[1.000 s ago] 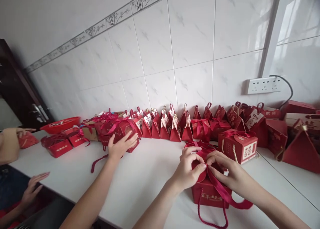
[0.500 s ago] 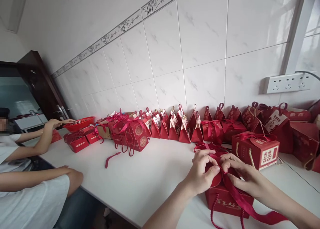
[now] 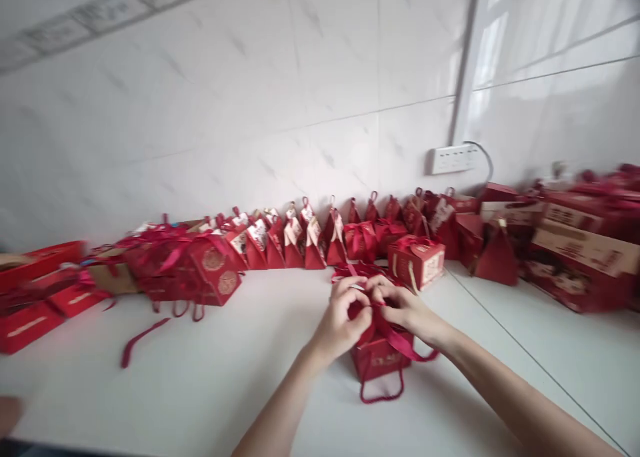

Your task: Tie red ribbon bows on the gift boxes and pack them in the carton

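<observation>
A small red gift box [image 3: 380, 360] stands on the white table, a twisted rope handle hanging down its front. On top of it, my left hand [image 3: 343, 320] is closed in a pinch on the red ribbon. Close beside it, my right hand [image 3: 400, 304] has its fingers closed on the same ribbon [image 3: 397, 340], whose loose end trails to the right of the box. The fingertips nearly meet and partly hide the ribbon's loops. Motion blurs the picture slightly.
Behind stand a box with a cream label [image 3: 425, 264] and a row of red triangular boxes [image 3: 315, 244] along the tiled wall. Ribboned boxes [image 3: 210, 270] and a loose ribbon strip [image 3: 140, 340] are left. Larger boxes [image 3: 580, 264] stand right. Part of someone's arm [image 3: 9, 414] shows lower left.
The view has swung right, bringing more boxes in on the right and leaving most of the other people out of view. Both hands remain at the ribbon on the box.
</observation>
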A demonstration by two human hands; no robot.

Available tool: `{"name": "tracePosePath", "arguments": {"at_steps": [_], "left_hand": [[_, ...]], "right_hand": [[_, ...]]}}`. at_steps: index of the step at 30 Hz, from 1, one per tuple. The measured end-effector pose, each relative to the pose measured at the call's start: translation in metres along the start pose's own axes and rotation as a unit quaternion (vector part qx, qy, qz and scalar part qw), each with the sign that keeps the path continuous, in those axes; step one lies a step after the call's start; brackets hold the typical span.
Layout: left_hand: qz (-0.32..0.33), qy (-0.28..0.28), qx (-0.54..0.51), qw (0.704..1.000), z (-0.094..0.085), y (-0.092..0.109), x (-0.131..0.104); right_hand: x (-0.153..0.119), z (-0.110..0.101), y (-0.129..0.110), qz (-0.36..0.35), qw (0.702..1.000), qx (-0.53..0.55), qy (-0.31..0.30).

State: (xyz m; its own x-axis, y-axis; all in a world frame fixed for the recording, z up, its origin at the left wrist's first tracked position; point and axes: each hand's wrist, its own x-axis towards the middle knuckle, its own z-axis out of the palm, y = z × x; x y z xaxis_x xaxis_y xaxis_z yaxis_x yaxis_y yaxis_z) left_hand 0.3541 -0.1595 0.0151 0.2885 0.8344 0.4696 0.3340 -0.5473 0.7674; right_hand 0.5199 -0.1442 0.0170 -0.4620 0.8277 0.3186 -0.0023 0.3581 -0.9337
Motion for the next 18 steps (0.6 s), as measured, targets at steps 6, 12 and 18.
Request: {"name": "tracePosePath", "arguments": {"at_steps": [6,12,18], "left_hand": [[-0.034,-0.040,-0.015,0.998,-0.009,-0.005,0.007],[-0.081,-0.005,-0.089,0.993,-0.009,-0.011,0.008],[-0.050,0.102,-0.030,0.993,-0.003,-0.011,0.007]], "right_hand": [[0.002,0.001,0.004,0.005,0.999,0.038,0.033],[0.000,-0.002,0.003,0.020,0.996,0.080,0.018],[-0.001,0.001,0.007,-0.042,0.997,0.036,0.050]]}}
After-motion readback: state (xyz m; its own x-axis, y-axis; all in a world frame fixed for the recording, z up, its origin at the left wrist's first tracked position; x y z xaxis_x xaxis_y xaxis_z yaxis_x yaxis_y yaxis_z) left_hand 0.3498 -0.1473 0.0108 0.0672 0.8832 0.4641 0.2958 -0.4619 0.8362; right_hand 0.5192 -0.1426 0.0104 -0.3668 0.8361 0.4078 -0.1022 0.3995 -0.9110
